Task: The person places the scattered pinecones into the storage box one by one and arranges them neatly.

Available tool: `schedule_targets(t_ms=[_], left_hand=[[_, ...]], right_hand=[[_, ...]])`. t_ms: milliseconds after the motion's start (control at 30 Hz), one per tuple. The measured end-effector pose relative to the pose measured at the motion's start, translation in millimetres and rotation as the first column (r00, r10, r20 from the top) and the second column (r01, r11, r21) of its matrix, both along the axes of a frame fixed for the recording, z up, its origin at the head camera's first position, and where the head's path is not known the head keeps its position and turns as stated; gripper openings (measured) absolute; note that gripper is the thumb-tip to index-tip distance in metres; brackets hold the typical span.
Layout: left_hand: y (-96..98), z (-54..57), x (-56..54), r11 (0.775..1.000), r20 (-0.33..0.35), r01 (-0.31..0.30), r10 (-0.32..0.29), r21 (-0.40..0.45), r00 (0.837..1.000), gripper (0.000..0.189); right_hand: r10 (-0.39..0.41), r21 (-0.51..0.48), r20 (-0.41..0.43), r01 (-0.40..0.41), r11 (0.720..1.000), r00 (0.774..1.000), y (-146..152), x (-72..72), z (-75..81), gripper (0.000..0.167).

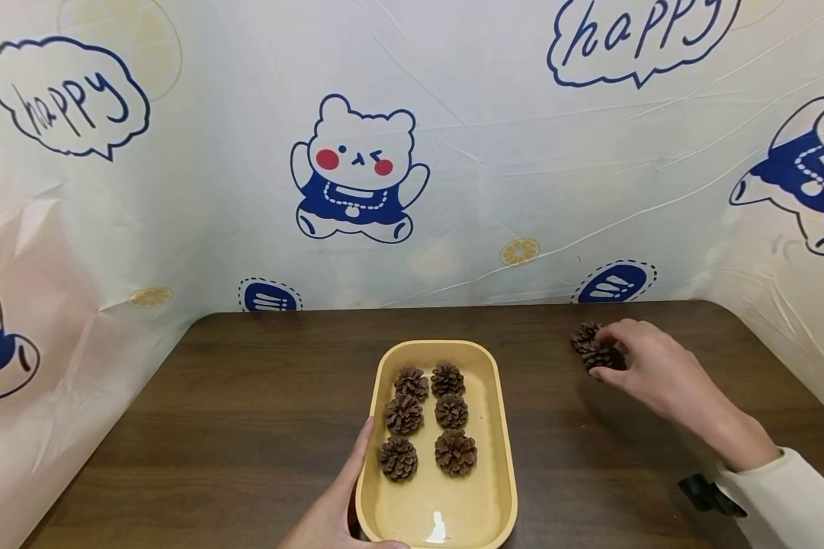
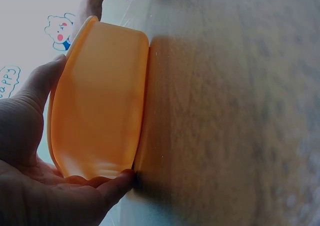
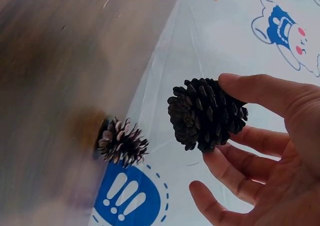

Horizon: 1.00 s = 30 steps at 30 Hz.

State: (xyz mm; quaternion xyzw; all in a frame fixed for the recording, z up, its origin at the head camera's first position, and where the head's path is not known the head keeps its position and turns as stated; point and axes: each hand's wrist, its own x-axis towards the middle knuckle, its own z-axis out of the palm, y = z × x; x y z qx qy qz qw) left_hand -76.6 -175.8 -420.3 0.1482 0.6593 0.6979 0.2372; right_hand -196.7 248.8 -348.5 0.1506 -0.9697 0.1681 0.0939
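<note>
A dark brown pine cone [image 3: 207,113] is pinched between the thumb and fingers of my right hand [image 1: 655,374], at the table's right side. Just past it sits another pine cone [image 1: 585,334], resting on the table; the right wrist view shows its scales spread wide. My left hand [image 1: 332,496] grips the near left corner of a yellow rectangular tray [image 1: 501,427], with fingers against the tray's outer wall [image 2: 100,96]. Inside, several pine cones [image 1: 456,452] stand in two columns towards the far end and middle. My right palm is hidden in the head view.
The dark wooden table [image 1: 247,427] meets a pale patterned sheet [image 1: 480,175] along its back edge and sides. Bears, lemon slices and "happy" bubbles are printed on the sheet. A black device [image 1: 712,496] is at the right cuff.
</note>
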Motion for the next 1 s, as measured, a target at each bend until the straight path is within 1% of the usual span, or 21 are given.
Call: schedule_targets(t_ms=[267,500,733,1000], left_hand=[[0.0,0.1,0.3,1.0,-0.001,-0.003,0.003,0.0,1.0,0.135],[0.2,0.2,0.6,1.0,0.007,-0.003,0.003,0.015,1.0,0.135],[1.0,0.1,0.4,1.0,0.003,-0.012,0.012,-0.014,1.0,0.135],[0.9,0.4,0.2,1.0,-0.006,-0.013,0.013,-0.02,1.0,0.135]], right_hand=[[0.017,0.0,-0.037,-0.017,1.0,0.999,-11,6.3,6.2,0.041],[0.034,0.0,-0.044,-0.034,0.999,0.998,-20,12.6,11.8,0.043],[0.074,0.001,-0.115,-0.075,0.997,0.991,-30,19.6,16.9,0.042],[0.116,-0.006,-0.181,-0.119,0.993,0.977,-43,28.1,20.9,0.04]])
